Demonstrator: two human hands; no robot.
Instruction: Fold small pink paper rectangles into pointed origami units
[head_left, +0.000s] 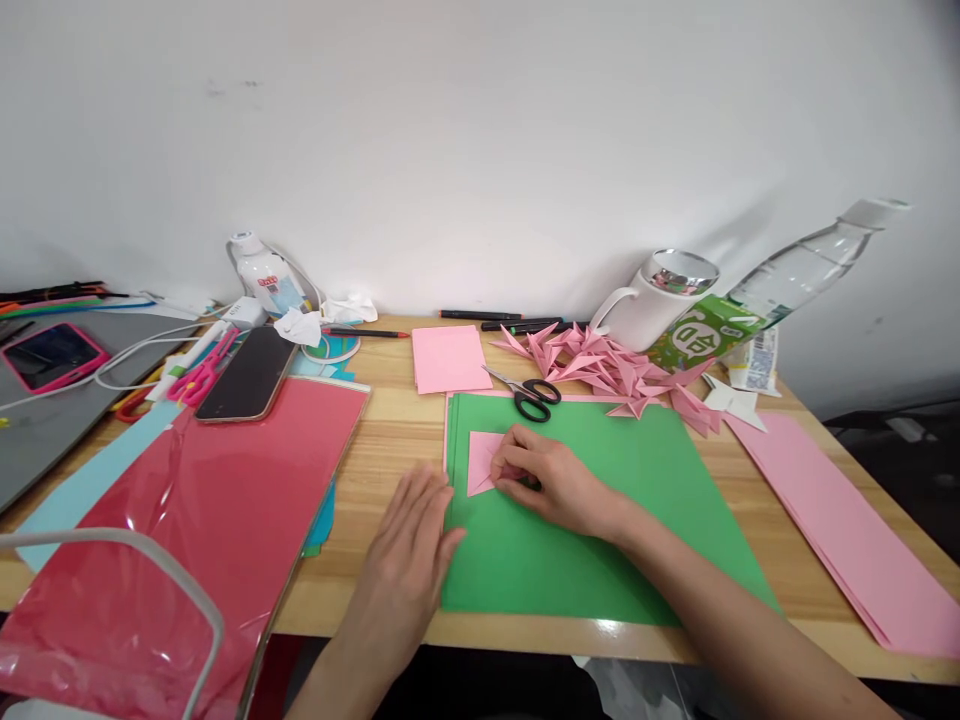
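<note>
A small creased piece of pink paper (pixel 481 462) lies on a stack of green paper (pixel 600 520). My right hand (pixel 551 475) pinches the right side of that pink paper, its fingertips covering part of it. My left hand (pixel 416 530) rests flat with fingers stretched out, at the left edge of the green stack and partly on the wooden table. Just beyond the right hand, scissors (pixel 531 397) with black handles lie across the stack's far edge. A pile of pink square paper (pixel 450 358) sits behind the left hand.
Folded pink paper pieces (pixel 600 365) are heaped by a white mug (pixel 656 300), a green box (pixel 701 335) and a tilted clear bottle (pixel 810 265). Pink paper strips (pixel 855 530) lie right. Left are a phone (pixel 249 375), red paper in plastic (pixel 217 500) and a white cable (pixel 187 580).
</note>
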